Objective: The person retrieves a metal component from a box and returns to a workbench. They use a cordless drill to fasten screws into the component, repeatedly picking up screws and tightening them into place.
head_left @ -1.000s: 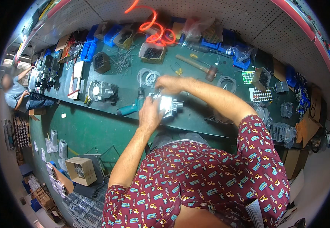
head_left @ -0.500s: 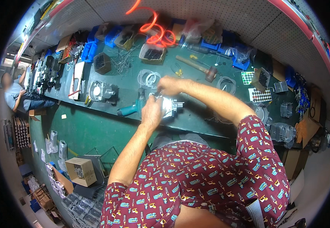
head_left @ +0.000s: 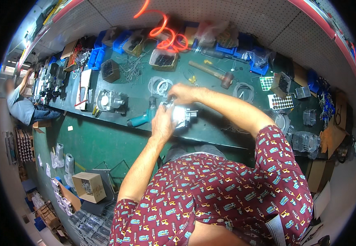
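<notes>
At the near edge of the green table, the left hand clasps a silver ribbed metal housing. The right hand pinches its top. A teal power drill lies just beside.

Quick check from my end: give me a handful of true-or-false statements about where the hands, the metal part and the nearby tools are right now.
1. Both hands are on the silver metal part. True: left hand, right hand.
2. The teal power drill lies left of the part. True.
3. The mallet is in the right hand. False: it lies on the green bench.
4. The cardboard box stands on the bench. False: it is on the floor.
</notes>
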